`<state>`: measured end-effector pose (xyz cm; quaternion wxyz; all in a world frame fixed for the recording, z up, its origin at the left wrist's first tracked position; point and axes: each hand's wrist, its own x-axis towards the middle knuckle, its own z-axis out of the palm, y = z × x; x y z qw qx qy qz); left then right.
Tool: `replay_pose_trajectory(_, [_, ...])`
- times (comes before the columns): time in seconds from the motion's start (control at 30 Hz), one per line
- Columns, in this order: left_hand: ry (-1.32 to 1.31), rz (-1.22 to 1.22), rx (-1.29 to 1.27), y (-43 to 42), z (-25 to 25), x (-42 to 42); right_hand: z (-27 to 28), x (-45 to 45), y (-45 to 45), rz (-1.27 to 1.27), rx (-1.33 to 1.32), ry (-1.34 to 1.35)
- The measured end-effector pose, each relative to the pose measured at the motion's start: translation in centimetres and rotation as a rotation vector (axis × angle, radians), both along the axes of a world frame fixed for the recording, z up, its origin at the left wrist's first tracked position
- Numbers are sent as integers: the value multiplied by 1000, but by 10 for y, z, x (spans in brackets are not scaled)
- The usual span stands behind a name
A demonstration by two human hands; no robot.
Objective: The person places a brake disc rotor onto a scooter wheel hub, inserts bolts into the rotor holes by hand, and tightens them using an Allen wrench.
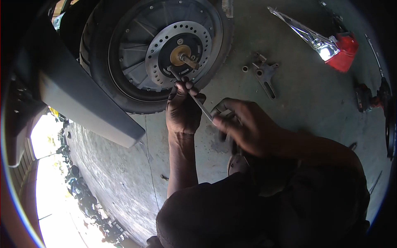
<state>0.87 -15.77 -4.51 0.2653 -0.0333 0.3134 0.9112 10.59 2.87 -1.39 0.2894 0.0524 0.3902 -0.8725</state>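
A wheel with a black tyre (99,78) fills the upper left, its drilled brake disc (155,56) facing me. From the brassy hub centre (180,56) sticks a threaded axle (190,62). A long thin metal wrench (200,106) slants down from the disc's inner bolt area, its far end against or very near a bolt there. My left hand (184,109) grips it near the disc, thumb and fingers closed on the shaft. Around the lower end, the curled fingers of my right hand (246,124) hold it; some of them are blurred.
On the floor lie a metal bracket (266,78), a small round collar (245,69) and a red tail light (343,51) with a clear lens. A grey body panel (89,99) juts in from the left. A red-and-black power tool (366,99) sits at the right.
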Motion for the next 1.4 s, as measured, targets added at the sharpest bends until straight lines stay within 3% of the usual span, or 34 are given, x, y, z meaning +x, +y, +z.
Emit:
replay_pose_trajectory(0.03, [12, -4, -40, -2, 1, -1, -1, 5, -2, -155, 610, 588])
replay_pose_trajectory(0.13, [23, 34, -108, 2, 5, 0, 5, 3, 6, -199, 1425, 1399])
replay_pose_trajectory(0.2, [96, 51, -225, 4, 7, 1, 6, 2, 4, -91, 1485, 1489])
replay_pose_trajectory(0.23, [95, 42, -208, 3, 6, 0, 3, 0, 1, -90, 1486, 1487])
replay_pose_trajectory(0.3, [40, 75, -234, 9, 13, 4, -5, -8, -5, -44, 806, 897])
replay_pose_trajectory(0.53, [26, 118, -199, 7, 5, 8, -2, -3, -1, -31, 864, 982])
replay_pose_trajectory(0.57, [39, 81, -167, 6, 4, 6, 6, -3, 6, -26, 1411, 1332])
replay_pose_trajectory(0.6, [50, 46, -136, 5, 3, 5, 12, -5, 6, -20, 1407, 1339])
replay_pose_trajectory(0.67, [52, 89, -165, 6, 4, 6, 21, -12, 6, 105, 1816, 1549])
replay_pose_trajectory(0.7, [44, 82, -163, 5, 4, 5, 27, -16, 8, 110, 1834, 1546])
replay_pose_trajectory(0.77, [34, 72, -157, 5, 6, 4, 37, -26, 11, 88, 1525, 1743])
replay_pose_trajectory(0.8, [30, 58, -141, 3, 7, 4, 42, -31, 10, 99, 1547, 1731])
replay_pose_trajectory(0.87, [15, 80, -123, 3, 6, 4, 49, -40, 7, 542, 846, 423])
replay_pose_trajectory(0.9, [-38, 97, -124, 6, 9, 6, 48, -40, 6, 530, 858, 404])
replay_pose_trajectory(0.97, [4, 65, -154, 5, 5, 5, 52, -46, 5, 644, 1101, 588])
replay_pose_trajectory(1.03, [16, 67, -191, 3, -2, 1, 69, -36, -1, 724, 1524, 1041])
replay_pose_trajectory(1.07, [13, 51, -194, 2, -5, 0, 70, -27, -10, 715, 1525, 1026])
replay_pose_trajectory(1.13, [-26, 67, -173, 2, -8, -1, 69, -12, -22, 314, 1946, 1663])
replay_pose_trajectory(1.2, [-77, 95, -177, 8, 7, -2, 59, -2, -30, 61, 2078, 1584])
replay_pose_trajectory(1.3, [54, 48, -193, 3, 2, -5, 39, 10, -36, -309, 2202, 1488])
replay_pose_trajectory(1.4, [6, -1, -181, -4, 6, -4, 10, 15, -39, -171, 1908, 1314])
